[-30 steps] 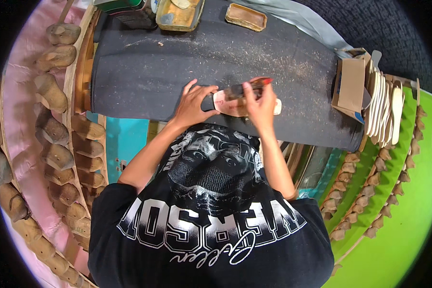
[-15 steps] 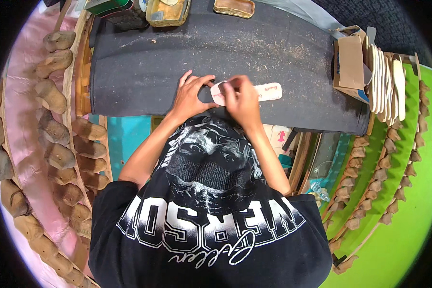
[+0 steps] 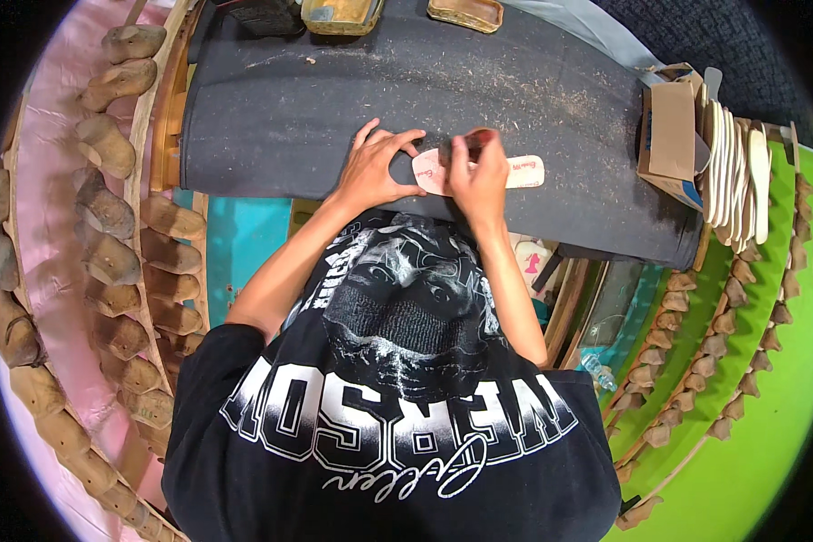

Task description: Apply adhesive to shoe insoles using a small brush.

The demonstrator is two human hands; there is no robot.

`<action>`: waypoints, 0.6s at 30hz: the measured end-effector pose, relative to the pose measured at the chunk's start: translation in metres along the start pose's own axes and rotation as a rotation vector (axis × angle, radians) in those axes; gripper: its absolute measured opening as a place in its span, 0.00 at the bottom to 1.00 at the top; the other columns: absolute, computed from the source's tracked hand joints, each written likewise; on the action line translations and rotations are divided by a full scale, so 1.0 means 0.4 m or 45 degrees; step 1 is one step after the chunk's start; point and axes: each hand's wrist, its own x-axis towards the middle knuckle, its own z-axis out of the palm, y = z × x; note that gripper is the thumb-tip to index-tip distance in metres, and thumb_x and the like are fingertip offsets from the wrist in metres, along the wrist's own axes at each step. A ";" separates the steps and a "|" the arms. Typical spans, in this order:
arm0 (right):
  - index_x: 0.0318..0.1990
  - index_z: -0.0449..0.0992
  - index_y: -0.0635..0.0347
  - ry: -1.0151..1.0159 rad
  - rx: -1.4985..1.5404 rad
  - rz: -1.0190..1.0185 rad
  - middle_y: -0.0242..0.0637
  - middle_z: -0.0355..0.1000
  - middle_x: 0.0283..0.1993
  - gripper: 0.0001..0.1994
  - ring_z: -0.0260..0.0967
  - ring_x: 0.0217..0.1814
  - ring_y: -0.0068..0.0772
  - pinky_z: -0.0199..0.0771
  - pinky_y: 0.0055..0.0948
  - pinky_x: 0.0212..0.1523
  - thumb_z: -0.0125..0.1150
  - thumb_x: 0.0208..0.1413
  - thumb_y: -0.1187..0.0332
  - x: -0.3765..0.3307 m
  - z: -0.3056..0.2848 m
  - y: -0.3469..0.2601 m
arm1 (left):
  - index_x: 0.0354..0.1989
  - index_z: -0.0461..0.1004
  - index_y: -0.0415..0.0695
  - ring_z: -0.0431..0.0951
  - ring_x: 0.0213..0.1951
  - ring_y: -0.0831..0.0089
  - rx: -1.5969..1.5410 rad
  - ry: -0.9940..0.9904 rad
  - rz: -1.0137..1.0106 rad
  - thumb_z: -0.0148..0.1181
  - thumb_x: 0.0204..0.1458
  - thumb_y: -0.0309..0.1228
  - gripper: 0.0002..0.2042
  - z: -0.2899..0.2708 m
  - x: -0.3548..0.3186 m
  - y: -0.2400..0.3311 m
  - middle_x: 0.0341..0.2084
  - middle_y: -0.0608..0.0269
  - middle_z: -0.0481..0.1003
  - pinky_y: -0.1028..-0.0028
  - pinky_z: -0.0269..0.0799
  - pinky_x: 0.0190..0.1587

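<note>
Black cloth (image 3: 271, 135) beneath, I see the left hand (image 3: 370, 170) at eleven o'clock, fingers spread, apparently steadying the pink insole (image 3: 526, 172) at one. Over its middle, the right hand (image 3: 481, 187) curls; pinching anything, I can't tell. Next move probably calls for firm bracing.

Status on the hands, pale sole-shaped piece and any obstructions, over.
Left hand around left end of pale sole-shaped piece. Right hand covering its middle, grip unclear. Piece on dark tabletop. Pale scraps scattered beyond it, nothing seen blocking.
</note>
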 end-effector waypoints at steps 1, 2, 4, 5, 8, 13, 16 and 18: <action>0.46 0.74 0.68 -0.079 0.024 -0.029 0.54 0.79 0.39 0.09 0.83 0.37 0.53 0.82 0.42 0.38 0.66 0.66 0.71 -0.009 0.015 0.000 | 0.69 0.72 0.55 0.80 0.55 0.66 0.003 0.002 -0.001 0.86 0.33 0.45 0.48 -0.001 -0.002 -0.001 0.44 0.75 0.84 0.49 0.53 0.78; 0.46 0.74 0.68 -0.141 0.089 -0.062 0.54 0.78 0.39 0.09 0.83 0.36 0.53 0.82 0.43 0.37 0.66 0.66 0.71 -0.008 0.014 -0.019 | 0.69 0.72 0.55 0.80 0.55 0.66 0.002 0.010 -0.010 0.87 0.32 0.45 0.49 -0.002 -0.003 -0.002 0.44 0.76 0.84 0.49 0.53 0.78; 0.46 0.73 0.68 -0.105 0.175 0.061 0.54 0.78 0.39 0.09 0.83 0.37 0.52 0.82 0.43 0.36 0.66 0.67 0.71 -0.008 0.021 -0.008 | 0.69 0.72 0.55 0.80 0.55 0.66 0.002 0.020 -0.020 0.87 0.31 0.44 0.49 -0.001 -0.004 -0.002 0.44 0.76 0.84 0.50 0.53 0.78; 0.46 0.73 0.68 -0.030 0.160 0.090 0.54 0.78 0.39 0.09 0.83 0.37 0.51 0.82 0.43 0.35 0.66 0.67 0.71 -0.005 0.016 -0.003 | 0.70 0.72 0.55 0.80 0.55 0.66 0.004 0.016 -0.019 0.87 0.31 0.45 0.49 0.000 -0.005 -0.001 0.44 0.76 0.84 0.50 0.53 0.78; 0.46 0.73 0.69 0.061 0.184 0.184 0.53 0.79 0.39 0.10 0.83 0.37 0.49 0.82 0.41 0.34 0.66 0.67 0.71 -0.006 0.011 0.020 | 0.70 0.72 0.56 0.80 0.55 0.66 0.005 0.010 -0.016 0.86 0.32 0.45 0.49 0.002 0.001 0.000 0.43 0.76 0.84 0.49 0.53 0.79; 0.46 0.74 0.69 -0.094 0.164 0.004 0.52 0.79 0.38 0.10 0.82 0.37 0.49 0.81 0.40 0.38 0.66 0.67 0.72 -0.033 0.024 -0.013 | 0.70 0.71 0.56 0.80 0.55 0.66 -0.010 -0.002 -0.044 0.86 0.34 0.46 0.48 -0.004 -0.001 0.004 0.42 0.76 0.84 0.49 0.53 0.79; 0.45 0.74 0.68 -0.037 0.151 -0.002 0.51 0.79 0.37 0.09 0.81 0.37 0.50 0.80 0.42 0.38 0.66 0.66 0.73 -0.036 0.031 -0.001 | 0.70 0.71 0.57 0.81 0.55 0.66 -0.011 0.015 -0.036 0.86 0.33 0.46 0.48 -0.004 -0.001 0.004 0.43 0.75 0.84 0.49 0.52 0.79; 0.44 0.74 0.68 -0.109 0.075 -0.177 0.49 0.76 0.38 0.08 0.78 0.39 0.53 0.77 0.44 0.40 0.67 0.63 0.76 -0.044 0.028 -0.010 | 0.71 0.71 0.57 0.81 0.54 0.66 -0.001 0.008 -0.035 0.85 0.34 0.46 0.49 -0.003 0.005 0.007 0.43 0.74 0.84 0.49 0.53 0.79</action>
